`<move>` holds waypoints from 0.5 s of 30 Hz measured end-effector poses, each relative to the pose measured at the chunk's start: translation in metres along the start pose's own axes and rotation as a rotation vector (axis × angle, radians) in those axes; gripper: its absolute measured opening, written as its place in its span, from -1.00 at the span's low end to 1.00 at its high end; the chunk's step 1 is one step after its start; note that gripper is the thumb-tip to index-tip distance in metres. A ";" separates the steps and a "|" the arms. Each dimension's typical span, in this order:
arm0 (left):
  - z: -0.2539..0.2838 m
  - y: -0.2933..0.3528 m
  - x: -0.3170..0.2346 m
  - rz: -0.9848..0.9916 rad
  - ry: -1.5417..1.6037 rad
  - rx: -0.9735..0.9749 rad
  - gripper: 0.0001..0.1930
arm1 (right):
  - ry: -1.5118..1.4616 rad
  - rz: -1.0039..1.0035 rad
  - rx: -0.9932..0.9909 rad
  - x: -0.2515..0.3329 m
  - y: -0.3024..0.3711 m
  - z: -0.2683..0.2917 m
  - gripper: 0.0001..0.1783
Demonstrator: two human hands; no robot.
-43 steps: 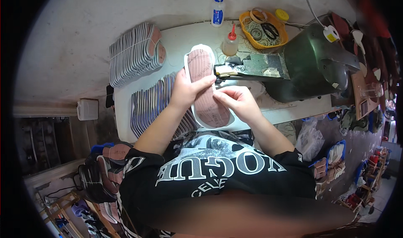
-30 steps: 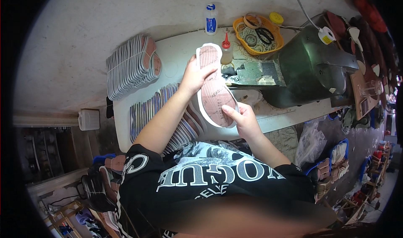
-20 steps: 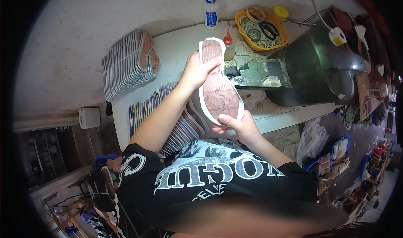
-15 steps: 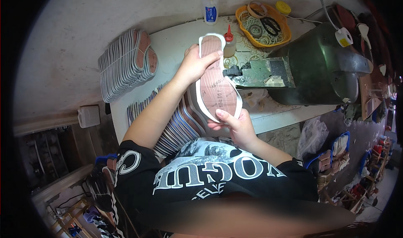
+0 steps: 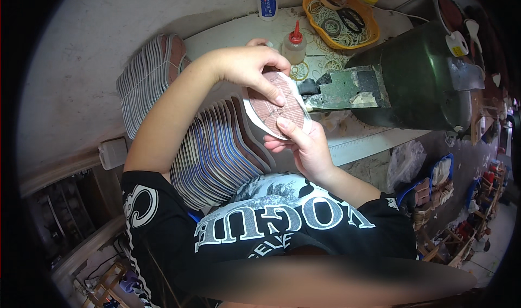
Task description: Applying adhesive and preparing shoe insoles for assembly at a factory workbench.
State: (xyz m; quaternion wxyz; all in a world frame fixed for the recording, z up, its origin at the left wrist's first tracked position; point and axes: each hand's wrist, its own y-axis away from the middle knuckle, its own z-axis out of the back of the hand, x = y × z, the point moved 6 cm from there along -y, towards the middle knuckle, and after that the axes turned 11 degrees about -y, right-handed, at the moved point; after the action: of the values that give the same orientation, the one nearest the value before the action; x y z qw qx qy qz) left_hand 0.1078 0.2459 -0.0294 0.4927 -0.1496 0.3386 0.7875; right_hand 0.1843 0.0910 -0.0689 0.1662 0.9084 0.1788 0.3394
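Note:
Both my hands hold a shoe insole (image 5: 261,111) with a brown lined face and a white edge. My left hand (image 5: 244,68) is closed over its upper part, thumb pressed on the brown face. My right hand (image 5: 312,149) grips the lower end, its thumb on the face and the fingers underneath. The insole's upper end looks bent away or hidden behind my left hand; I cannot tell which. Just right of the insole is the flat arm of a green machine (image 5: 399,77).
A row of insoles (image 5: 211,150) stands below my left forearm. Behind it leans a tied insole bundle (image 5: 144,82). Toward the back are a red-tipped bottle (image 5: 294,51), a white and blue bottle (image 5: 266,4) and a yellow basket (image 5: 373,33) with rubber bands and tape rolls.
My left hand has moved over the insole's upper part, its elbow swinging outward. Less of the insole shows now. My right hand has stayed at the lower end.

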 end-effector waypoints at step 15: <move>0.001 0.008 0.002 -0.008 0.280 0.112 -0.64 | 0.063 0.074 0.065 0.000 0.003 0.004 -0.72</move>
State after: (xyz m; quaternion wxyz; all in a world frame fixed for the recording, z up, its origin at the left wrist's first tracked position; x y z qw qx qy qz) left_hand 0.0996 0.2455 -0.0266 0.4514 -0.2319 0.4467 0.7368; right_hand 0.1880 0.0874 -0.0707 0.1183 0.9082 0.1610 0.3678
